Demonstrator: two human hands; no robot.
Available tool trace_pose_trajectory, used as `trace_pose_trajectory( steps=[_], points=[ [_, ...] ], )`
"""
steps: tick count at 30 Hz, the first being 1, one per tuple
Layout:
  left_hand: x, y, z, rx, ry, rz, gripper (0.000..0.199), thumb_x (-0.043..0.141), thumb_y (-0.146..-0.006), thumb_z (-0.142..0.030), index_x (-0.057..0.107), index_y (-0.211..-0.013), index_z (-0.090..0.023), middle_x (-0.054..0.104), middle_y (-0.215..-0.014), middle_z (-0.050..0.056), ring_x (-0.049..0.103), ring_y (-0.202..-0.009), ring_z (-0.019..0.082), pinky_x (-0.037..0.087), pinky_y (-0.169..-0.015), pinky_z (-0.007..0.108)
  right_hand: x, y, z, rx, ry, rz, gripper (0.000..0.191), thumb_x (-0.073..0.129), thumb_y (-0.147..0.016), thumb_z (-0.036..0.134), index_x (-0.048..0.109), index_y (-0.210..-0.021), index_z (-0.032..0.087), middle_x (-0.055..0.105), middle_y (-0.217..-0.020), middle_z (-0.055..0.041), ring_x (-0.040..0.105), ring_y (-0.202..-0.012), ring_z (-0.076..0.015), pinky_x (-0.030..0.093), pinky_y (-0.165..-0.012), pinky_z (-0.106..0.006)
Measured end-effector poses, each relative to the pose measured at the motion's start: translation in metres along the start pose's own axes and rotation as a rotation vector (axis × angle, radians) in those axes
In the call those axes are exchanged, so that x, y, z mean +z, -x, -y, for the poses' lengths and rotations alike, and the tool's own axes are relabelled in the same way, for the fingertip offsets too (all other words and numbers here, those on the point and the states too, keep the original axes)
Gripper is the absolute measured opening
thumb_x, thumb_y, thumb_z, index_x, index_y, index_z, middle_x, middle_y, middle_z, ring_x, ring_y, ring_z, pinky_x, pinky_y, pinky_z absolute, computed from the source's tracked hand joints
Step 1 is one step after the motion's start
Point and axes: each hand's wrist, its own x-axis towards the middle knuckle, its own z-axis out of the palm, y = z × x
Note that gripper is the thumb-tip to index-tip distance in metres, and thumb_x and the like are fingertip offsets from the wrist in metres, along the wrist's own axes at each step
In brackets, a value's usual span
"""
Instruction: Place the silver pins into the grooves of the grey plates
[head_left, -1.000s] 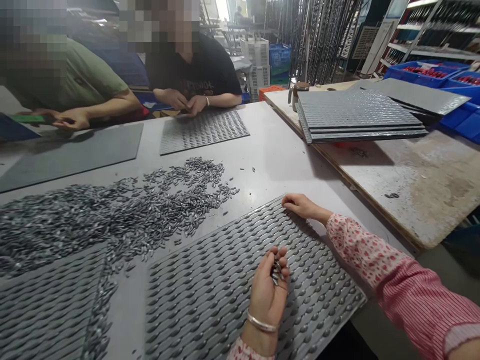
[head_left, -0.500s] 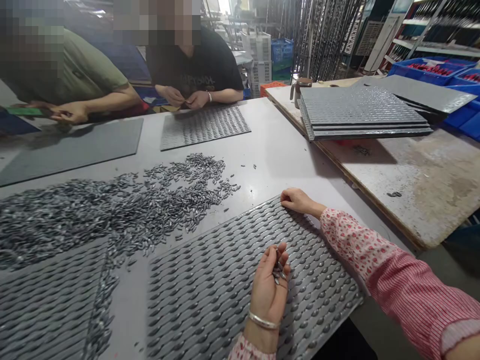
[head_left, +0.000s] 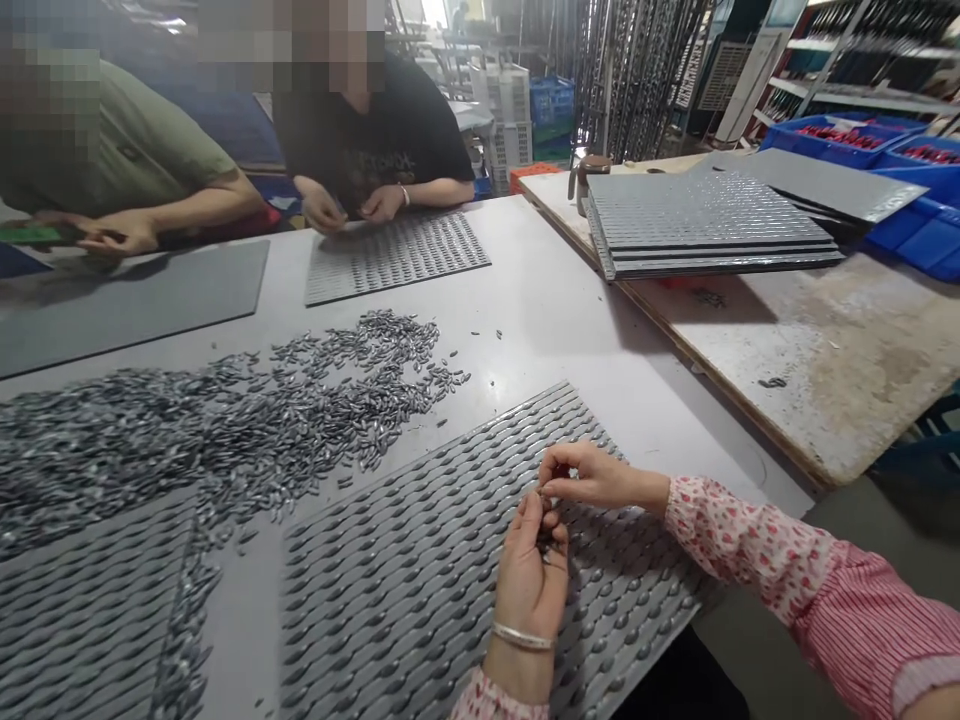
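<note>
The left hand cupped a few small metal pieces above the slotted tray on the tabletop, while the right hand apparently pinched one.

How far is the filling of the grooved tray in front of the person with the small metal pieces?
Done: many slots of the grooved tray look filled, mostly its left part. In hand: the left hand cups a few metal pieces, and the right hand pinches at them with its fingers. Left: slots near the right edge look empty, and a large loose pile lies on the table.
</note>
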Motion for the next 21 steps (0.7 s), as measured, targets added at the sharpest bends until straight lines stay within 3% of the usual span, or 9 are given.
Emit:
trace_pose_trajectory(
  steps=[3, 5, 9, 11, 13, 17, 21],
  points=[
    [0.003, 0.004, -0.004, -0.013, -0.039, -0.022, 0.016, 0.047, -0.087, -0.008, 0.061, -0.096, -0.008, 0.066, -0.091, 0.01, 0.064, -0.074, 0.01, 0.056, -0.062, 0.018, -0.012, -0.006, -0.011, 0.039, -0.219, -0.11, 0.018, 0.058, -0.084, 0.034, 0.052, -0.083, 0.017, 0.064, -0.083, -0.0034, 0.058, -0.072, -0.012, 0.046, -0.065, -0.025],
    [0.004, 0.007, -0.007, -0.045, -0.055, -0.036, 0.019, 0.044, -0.088, -0.007, 0.059, -0.099, -0.008, 0.065, -0.098, 0.013, 0.065, -0.078, 0.011, 0.056, -0.063, 0.018, -0.029, -0.013, -0.021, 0.065, -0.252, -0.245, 0.018, 0.059, -0.082, 0.032, 0.049, -0.082, 0.017, 0.065, -0.083, -0.0033, 0.057, -0.069, -0.0108, 0.044, -0.063, -0.023],
    [0.0, 0.01, -0.008, -0.125, -0.053, -0.034, 0.011, 0.047, -0.089, -0.015, 0.058, -0.09, -0.01, 0.06, -0.074, 0.003, 0.053, -0.049, 0.003, 0.046, -0.042, 0.013, -0.069, -0.027, -0.048, 0.166, 0.01, -0.425, 0.01, 0.055, -0.081, 0.026, 0.053, -0.081, 0.016, 0.06, -0.07, 0.0018, 0.051, -0.061, -0.009, 0.038, -0.057, -0.02],
    [-0.003, 0.01, -0.007, -0.144, -0.051, 0.049, 0.015, 0.046, -0.089, -0.022, 0.057, -0.086, -0.012, 0.051, -0.063, -0.002, 0.042, -0.041, 0.002, 0.04, -0.035, 0.014, -0.084, -0.032, -0.06, 0.229, 0.192, -0.435, 0.007, 0.053, -0.079, 0.021, 0.057, -0.08, 0.016, 0.058, -0.068, 0.0022, 0.05, -0.061, -0.0091, 0.037, -0.057, -0.02],
    [-0.006, 0.01, -0.006, -0.126, -0.064, 0.098, 0.017, 0.045, -0.09, -0.023, 0.059, -0.089, -0.012, 0.05, -0.064, -0.002, 0.043, -0.043, 0.003, 0.04, -0.038, 0.016, -0.094, -0.036, -0.066, 0.267, 0.338, -0.398, 0.011, 0.052, -0.076, 0.016, 0.062, -0.082, 0.015, 0.061, -0.071, 0.0013, 0.051, -0.064, -0.0096, 0.038, -0.06, -0.021],
    [-0.008, 0.008, -0.003, -0.083, -0.083, 0.103, 0.02, 0.045, -0.088, -0.011, 0.059, -0.103, -0.011, 0.057, -0.081, 0.004, 0.054, -0.06, 0.006, 0.048, -0.051, 0.017, -0.099, -0.039, -0.065, 0.27, 0.527, -0.334, 0.016, 0.055, -0.075, 0.012, 0.067, -0.085, 0.016, 0.065, -0.074, 0.0002, 0.053, -0.065, -0.0103, 0.038, -0.062, -0.021],
    [-0.009, 0.005, -0.003, -0.086, -0.079, 0.062, 0.015, 0.046, -0.087, -0.007, 0.059, -0.094, -0.01, 0.059, -0.084, 0.006, 0.054, -0.061, 0.005, 0.048, -0.05, 0.015, -0.1, -0.04, -0.065, 0.264, 0.595, -0.327, 0.009, 0.058, -0.078, 0.018, 0.066, -0.081, 0.015, 0.064, -0.068, 0.0006, 0.052, -0.061, -0.0097, 0.036, -0.06, -0.021]
  ],
)
